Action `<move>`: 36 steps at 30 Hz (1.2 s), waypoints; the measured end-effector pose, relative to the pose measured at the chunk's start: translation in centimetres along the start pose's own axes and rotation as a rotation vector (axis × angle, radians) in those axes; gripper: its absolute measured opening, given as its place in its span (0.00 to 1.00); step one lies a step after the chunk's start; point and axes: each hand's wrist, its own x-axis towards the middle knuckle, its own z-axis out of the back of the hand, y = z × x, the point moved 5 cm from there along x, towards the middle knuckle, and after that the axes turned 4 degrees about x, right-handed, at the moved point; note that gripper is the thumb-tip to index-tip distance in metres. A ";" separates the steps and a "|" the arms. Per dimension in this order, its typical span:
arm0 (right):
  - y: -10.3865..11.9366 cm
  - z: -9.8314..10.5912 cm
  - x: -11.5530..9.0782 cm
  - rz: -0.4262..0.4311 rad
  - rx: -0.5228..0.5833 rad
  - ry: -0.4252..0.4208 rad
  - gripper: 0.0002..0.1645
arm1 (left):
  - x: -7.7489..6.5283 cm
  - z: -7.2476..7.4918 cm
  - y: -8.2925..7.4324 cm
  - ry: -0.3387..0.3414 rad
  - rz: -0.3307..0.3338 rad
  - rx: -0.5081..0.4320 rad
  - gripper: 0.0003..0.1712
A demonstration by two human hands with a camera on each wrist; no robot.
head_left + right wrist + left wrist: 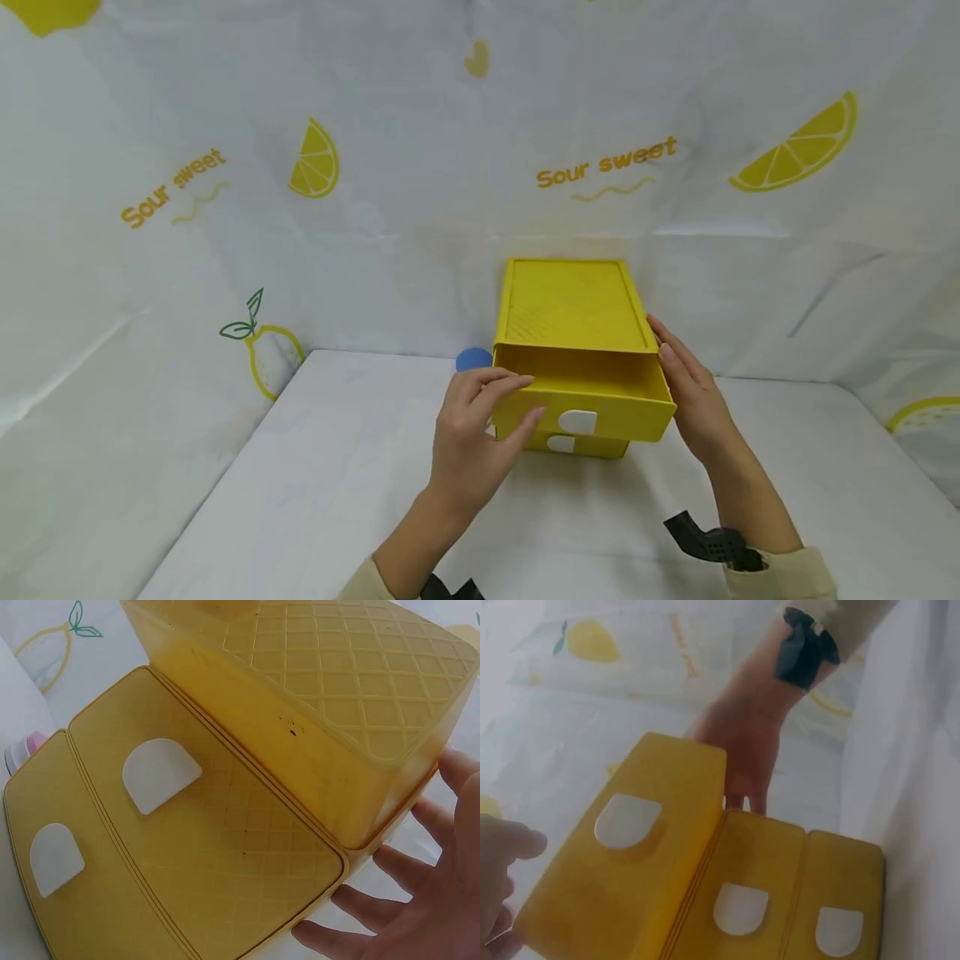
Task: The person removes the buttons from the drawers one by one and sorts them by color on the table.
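Observation:
A yellow drawer cabinet (573, 300) stands on the table with its top drawer (622, 417) pulled out, the inside showing no contents. Below it the middle drawer (742, 862) and bottom drawer (840, 877) are closed, each with a white rounded tab. My left hand (476, 429) is at the top drawer's left front corner, thumb and fingers spread apart and holding nothing. Against the cabinet's right side rests my right hand (693, 400); its straight fingers (401, 870) lie along the side edge in the right wrist view.
A blue round thing (474, 359) shows behind the cabinet's left side. A white cloth wall (420, 208) with lemon prints rises right behind the white tabletop (337, 475). Dark straps (705, 537) sit at both wrists.

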 end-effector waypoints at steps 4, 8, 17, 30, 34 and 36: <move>-0.1 -0.2 0.1 0.005 -0.004 -0.001 0.34 | -0.1 0.7 -1.2 -0.031 -0.029 -0.023 0.17; -0.1 -0.3 0.3 0.004 -0.004 0.000 0.33 | -0.3 0.1 -1.3 0.113 0.072 -0.160 0.17; -0.1 -0.4 0.6 -0.015 -0.047 -0.011 0.33 | -1.2 -2.8 -0.6 0.445 0.375 -0.266 0.19; 0.5 -0.2 0.0 0.020 0.198 0.069 0.33 | -0.6 -4.7 0.1 0.396 0.469 -0.309 0.07; 0.5 -0.3 0.1 0.008 0.182 0.088 0.33 | -0.4 -5.1 0.5 0.371 0.465 -0.289 0.06; 0.5 -0.4 0.2 0.010 0.168 0.102 0.33 | -0.3 -5.3 0.9 0.358 0.471 -0.291 0.06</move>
